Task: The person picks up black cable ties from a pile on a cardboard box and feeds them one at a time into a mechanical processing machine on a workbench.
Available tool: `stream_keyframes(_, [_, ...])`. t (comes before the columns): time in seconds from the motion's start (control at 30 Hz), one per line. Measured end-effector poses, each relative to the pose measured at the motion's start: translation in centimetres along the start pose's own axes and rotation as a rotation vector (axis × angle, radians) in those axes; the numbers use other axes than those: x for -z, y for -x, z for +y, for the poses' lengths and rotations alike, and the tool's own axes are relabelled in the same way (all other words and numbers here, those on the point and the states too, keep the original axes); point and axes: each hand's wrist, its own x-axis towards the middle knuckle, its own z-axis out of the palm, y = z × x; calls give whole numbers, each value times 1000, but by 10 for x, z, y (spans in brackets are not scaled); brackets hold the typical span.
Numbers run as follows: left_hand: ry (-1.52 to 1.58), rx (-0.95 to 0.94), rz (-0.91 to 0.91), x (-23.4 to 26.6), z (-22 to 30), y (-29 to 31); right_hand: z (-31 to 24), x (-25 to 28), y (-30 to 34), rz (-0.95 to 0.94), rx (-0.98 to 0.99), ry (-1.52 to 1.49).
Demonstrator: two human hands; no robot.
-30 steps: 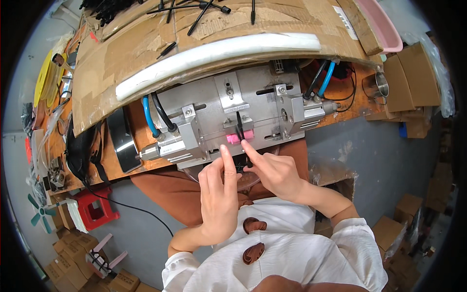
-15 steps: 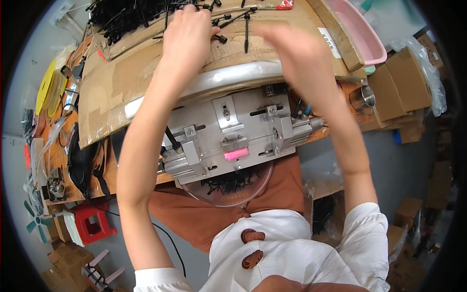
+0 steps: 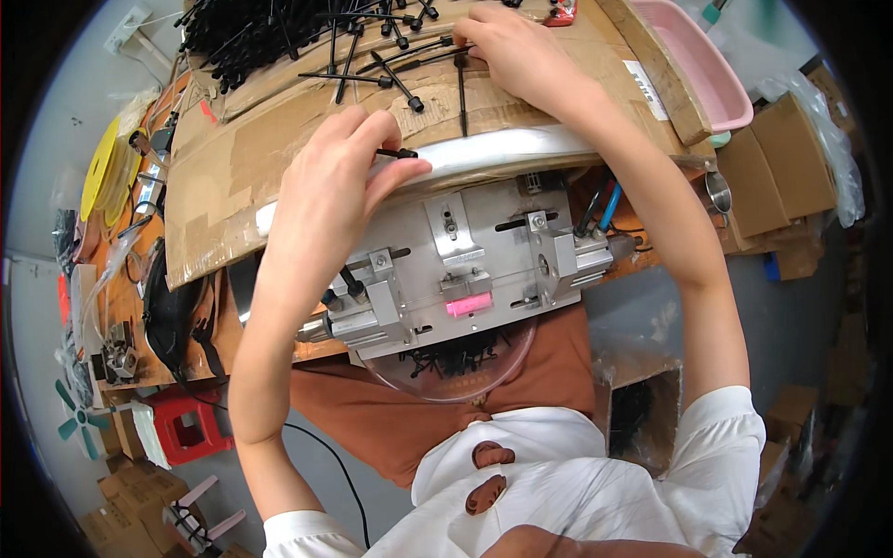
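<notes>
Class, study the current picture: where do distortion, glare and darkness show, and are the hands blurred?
Head view: corners black, the cardboard bowed along its front edge, likely by the lens; same view: the white strip and metal bracket gleam; same view: left hand and right hand look fairly sharp.

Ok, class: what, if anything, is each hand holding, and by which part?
The left hand holds a black rod near its visible end, the rest hidden. The right hand is at the end of another rod; whether it grips cannot be told.
</notes>
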Motion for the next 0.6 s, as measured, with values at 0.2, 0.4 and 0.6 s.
stream_keyframes(0.2, [201,235,215,13,46,48,16,19,-1,-194,-297,-41])
stream_keyframes(0.4, [139,244,39,-67,107,144,-23,76,12,-17,-622,-908])
stream_keyframes(0.6, [34,351,-99,-104,121,143,-56,107,52,202,-613,-1085])
